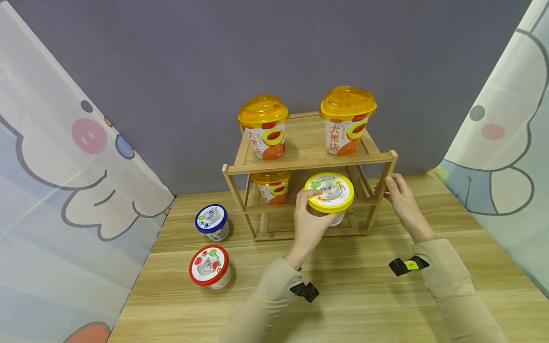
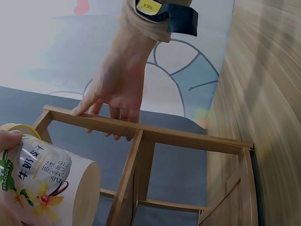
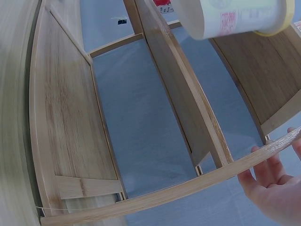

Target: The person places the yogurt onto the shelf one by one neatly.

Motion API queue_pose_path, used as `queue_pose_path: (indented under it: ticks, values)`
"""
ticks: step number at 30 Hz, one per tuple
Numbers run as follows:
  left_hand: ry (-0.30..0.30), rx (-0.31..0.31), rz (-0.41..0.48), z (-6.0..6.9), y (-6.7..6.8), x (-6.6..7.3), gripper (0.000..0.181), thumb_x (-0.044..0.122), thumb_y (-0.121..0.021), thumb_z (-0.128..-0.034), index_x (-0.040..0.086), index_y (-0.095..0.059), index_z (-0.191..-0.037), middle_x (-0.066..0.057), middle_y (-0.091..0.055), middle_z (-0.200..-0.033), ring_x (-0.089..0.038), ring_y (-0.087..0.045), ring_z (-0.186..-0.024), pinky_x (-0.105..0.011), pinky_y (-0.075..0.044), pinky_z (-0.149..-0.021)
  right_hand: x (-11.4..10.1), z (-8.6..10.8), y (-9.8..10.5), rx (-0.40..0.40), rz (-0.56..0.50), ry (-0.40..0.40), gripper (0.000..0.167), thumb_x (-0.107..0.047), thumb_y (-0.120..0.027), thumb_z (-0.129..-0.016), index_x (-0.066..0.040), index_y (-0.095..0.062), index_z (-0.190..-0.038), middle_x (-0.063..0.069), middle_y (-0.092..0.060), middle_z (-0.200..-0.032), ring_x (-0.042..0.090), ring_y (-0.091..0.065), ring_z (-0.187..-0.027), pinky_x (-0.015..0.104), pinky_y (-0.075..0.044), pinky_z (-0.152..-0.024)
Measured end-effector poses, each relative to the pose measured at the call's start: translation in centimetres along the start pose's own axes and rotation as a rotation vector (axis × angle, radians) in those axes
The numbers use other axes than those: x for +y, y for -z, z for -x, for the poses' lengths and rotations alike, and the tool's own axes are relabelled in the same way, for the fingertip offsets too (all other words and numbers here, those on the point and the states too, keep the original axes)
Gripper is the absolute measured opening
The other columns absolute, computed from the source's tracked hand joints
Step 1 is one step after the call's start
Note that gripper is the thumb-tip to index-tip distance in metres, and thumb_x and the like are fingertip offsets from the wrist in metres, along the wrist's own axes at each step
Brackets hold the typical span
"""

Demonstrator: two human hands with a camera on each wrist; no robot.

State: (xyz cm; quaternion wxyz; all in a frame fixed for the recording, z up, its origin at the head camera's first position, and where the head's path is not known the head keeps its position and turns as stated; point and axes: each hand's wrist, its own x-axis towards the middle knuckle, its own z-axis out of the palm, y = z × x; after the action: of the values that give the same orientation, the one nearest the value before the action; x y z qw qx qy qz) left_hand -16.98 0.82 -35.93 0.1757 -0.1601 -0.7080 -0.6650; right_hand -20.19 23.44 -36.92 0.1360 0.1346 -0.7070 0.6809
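Observation:
My left hand (image 1: 310, 224) grips a white tub with a yellow-rimmed lid (image 1: 331, 191) in front of the rack's middle shelf. In the left wrist view the tub (image 2: 44, 181) lies tilted, its printed side and base showing. My right hand (image 1: 401, 202) touches the right front post of the wooden rack (image 1: 309, 163). Seen from the right wrist, the fingers (image 3: 265, 172) rest along that post. In this view the tub (image 3: 230, 16) hangs near the middle shelf, apart from it.
Two yellow-lidded fruit cups, left (image 1: 263, 128) and right (image 1: 346, 121), stand on the top shelf. Another such cup (image 1: 273, 188) is on the middle shelf at left. A blue-lidded tub (image 1: 212, 221) and a red-lidded tub (image 1: 210, 267) stand on the table (image 1: 171, 309) left of the rack.

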Motion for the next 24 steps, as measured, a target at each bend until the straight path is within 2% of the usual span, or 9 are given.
queue_pose_path:
  ticks: [4,10,17,24]
  values:
    - [-0.002,0.009,-0.012,-0.3,-0.7,-0.2,0.049,0.012,-0.079,-0.0636,0.015,-0.050,-0.103,0.004,-0.042,-0.119,-0.014,-0.040,-0.115,-0.035,-0.037,-0.093,0.0,0.0,0.0,0.004,-0.006,-0.002,0.014,-0.027,-0.035,-0.095,-0.016,-0.043,-0.099,-0.003,-0.048,-0.091,0.005,-0.053,-0.088,0.011,-0.040,-0.077]
    - [-0.036,0.024,-0.022,-0.7,-1.6,-0.4,0.050,0.014,-0.079,-0.0641,0.013,-0.049,-0.104,0.000,-0.041,-0.118,-0.018,-0.040,-0.115,-0.036,-0.037,-0.093,0.1,-0.1,0.1,-0.013,0.031,-0.004,0.016,-0.030,-0.034,-0.095,-0.017,-0.042,-0.098,-0.001,-0.047,-0.092,0.006,-0.051,-0.087,0.010,-0.039,-0.078]
    - [0.020,0.029,-0.051,-1.2,-2.2,-0.6,0.051,0.018,-0.079,-0.0644,0.016,-0.048,-0.105,0.003,-0.042,-0.115,-0.017,-0.041,-0.114,-0.035,-0.037,-0.094,0.0,0.0,0.2,-0.017,0.046,-0.005,0.017,-0.031,-0.033,-0.095,-0.017,-0.042,-0.098,-0.002,-0.046,-0.093,0.006,-0.050,-0.087,0.010,-0.039,-0.077]
    - [0.072,0.026,-0.090,-1.8,-2.6,-1.0,0.053,0.023,-0.079,-0.0645,0.018,-0.048,-0.107,0.002,-0.043,-0.115,-0.017,-0.043,-0.111,-0.035,-0.037,-0.091,-0.1,0.0,0.0,0.004,-0.003,-0.003,0.016,-0.028,-0.036,-0.095,-0.014,-0.043,-0.098,-0.003,-0.049,-0.089,0.006,-0.052,-0.085,0.012,-0.040,-0.077]
